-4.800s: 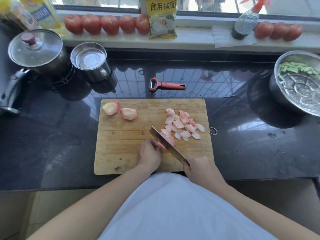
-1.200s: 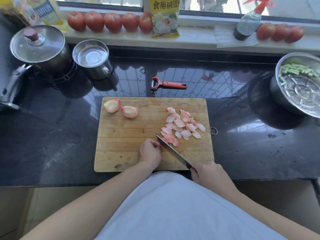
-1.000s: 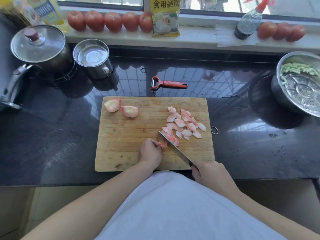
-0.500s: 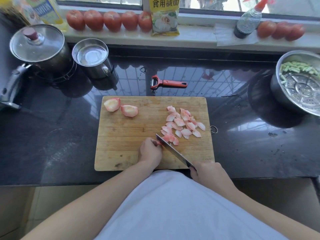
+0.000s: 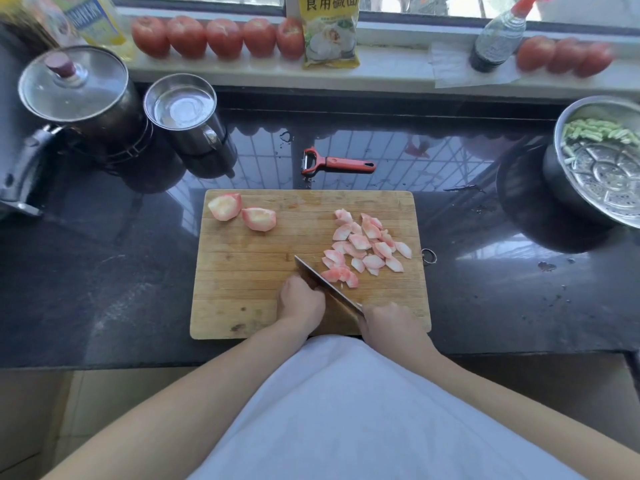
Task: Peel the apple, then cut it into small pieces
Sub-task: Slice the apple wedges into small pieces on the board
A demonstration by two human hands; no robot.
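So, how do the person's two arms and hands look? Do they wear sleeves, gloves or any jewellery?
Both forearms are bare up to the bottom edge of the picture; no sleeve shows. The left hand and the right hand have no gloves, and no ring, watch or bracelet can be seen. The only clothing in view is a plain white garment over the body between the arms.

My black counter carries the board, peeler, pot, mug and steamer.
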